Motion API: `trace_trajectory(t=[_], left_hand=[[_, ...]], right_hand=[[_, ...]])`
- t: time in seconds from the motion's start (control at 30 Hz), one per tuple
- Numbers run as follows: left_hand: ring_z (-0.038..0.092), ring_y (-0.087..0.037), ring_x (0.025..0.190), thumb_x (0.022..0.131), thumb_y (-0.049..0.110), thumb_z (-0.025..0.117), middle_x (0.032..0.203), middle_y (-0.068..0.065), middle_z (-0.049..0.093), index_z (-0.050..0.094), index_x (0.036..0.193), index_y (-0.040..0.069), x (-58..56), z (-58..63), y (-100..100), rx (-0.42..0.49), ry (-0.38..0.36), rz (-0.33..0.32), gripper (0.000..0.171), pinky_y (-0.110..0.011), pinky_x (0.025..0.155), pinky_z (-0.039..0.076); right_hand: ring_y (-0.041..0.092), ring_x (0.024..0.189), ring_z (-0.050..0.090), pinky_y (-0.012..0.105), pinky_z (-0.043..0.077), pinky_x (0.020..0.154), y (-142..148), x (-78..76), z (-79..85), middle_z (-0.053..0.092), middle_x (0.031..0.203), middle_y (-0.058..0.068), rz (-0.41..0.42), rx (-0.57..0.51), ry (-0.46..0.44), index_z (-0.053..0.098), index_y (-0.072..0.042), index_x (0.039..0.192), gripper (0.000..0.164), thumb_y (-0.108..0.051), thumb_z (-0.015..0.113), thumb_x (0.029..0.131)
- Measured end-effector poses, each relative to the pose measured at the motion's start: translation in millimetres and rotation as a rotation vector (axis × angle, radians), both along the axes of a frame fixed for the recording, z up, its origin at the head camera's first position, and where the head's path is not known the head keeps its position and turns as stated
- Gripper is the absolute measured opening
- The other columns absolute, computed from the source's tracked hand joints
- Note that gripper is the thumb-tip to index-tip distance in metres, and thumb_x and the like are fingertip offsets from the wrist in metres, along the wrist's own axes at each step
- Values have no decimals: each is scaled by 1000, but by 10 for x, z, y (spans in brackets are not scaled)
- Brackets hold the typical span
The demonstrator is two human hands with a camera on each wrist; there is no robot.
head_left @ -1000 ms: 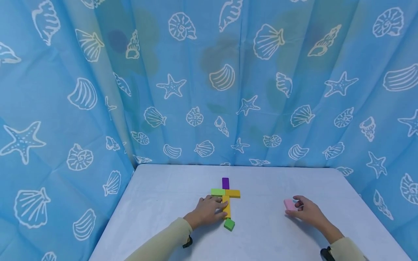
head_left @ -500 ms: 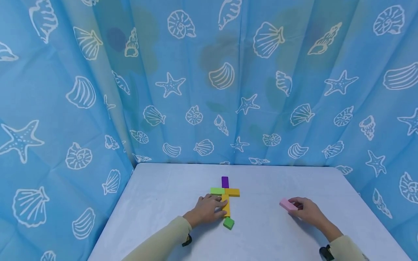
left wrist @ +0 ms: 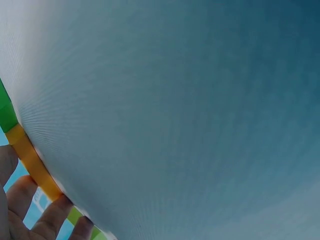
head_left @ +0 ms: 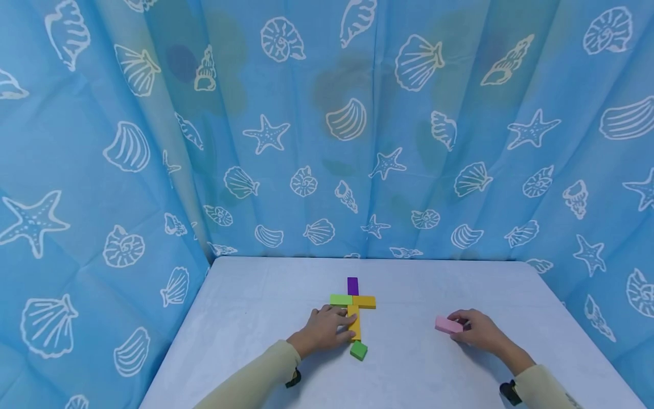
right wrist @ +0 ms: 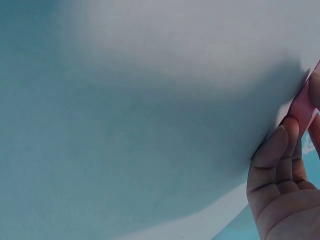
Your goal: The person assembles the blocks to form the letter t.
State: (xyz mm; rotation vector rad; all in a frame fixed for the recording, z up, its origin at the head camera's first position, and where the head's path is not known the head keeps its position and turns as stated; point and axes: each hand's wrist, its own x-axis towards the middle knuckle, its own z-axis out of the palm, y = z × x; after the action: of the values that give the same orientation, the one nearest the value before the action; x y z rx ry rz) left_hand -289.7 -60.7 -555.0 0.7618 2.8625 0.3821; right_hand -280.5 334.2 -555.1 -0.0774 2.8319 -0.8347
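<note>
My right hand (head_left: 479, 330) pinches a pink rectangular block (head_left: 445, 325) by its right end, between thumb and fingers, right of the table's middle. In the right wrist view the fingertips lie along the pink block (right wrist: 303, 107). My left hand (head_left: 323, 329) rests on the table, its fingertips touching a yellow-orange block (head_left: 356, 326) that lies lengthwise. Left wrist view: fingertips stand along one side of the yellow-orange block (left wrist: 34, 162). A light green block (head_left: 339, 299) and another yellow-orange block (head_left: 365, 302) form a crossbar above it.
A purple block (head_left: 352, 286) lies beyond the crossbar, and a green block (head_left: 359, 350) sits turned at the near end of the row. The table (head_left: 409, 375) has a white cover. A blue shell-patterned curtain (head_left: 317, 147) surrounds its back and sides.
The pink block has turned in my right hand's fingers, and its far end has swung to the left. My left hand and the other blocks stay where they were.
</note>
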Motion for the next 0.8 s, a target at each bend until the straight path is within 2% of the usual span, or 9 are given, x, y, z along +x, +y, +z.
trace_trajectory(t=[0.43, 0.8], left_hand=[[48, -28, 129, 95, 52, 59, 143, 0, 55, 52, 142, 34, 18, -9, -8, 17, 3, -2, 51, -61, 103, 40], [48, -28, 128, 94, 51, 60, 143, -1, 56, 52, 143, 34, 35, 10, -3, 23, -6, 2, 52, -61, 103, 39]], right_hand=[[19, 90, 56, 42, 56, 83, -119, 31, -54, 65, 109, 9, 16, 2, 19, 69, -5, 118, 44, -19, 83, 79], [16, 87, 55, 38, 54, 80, -277, 101, -25, 66, 103, 4, 75, 10, 56, 71, -8, 115, 41, -15, 84, 77]])
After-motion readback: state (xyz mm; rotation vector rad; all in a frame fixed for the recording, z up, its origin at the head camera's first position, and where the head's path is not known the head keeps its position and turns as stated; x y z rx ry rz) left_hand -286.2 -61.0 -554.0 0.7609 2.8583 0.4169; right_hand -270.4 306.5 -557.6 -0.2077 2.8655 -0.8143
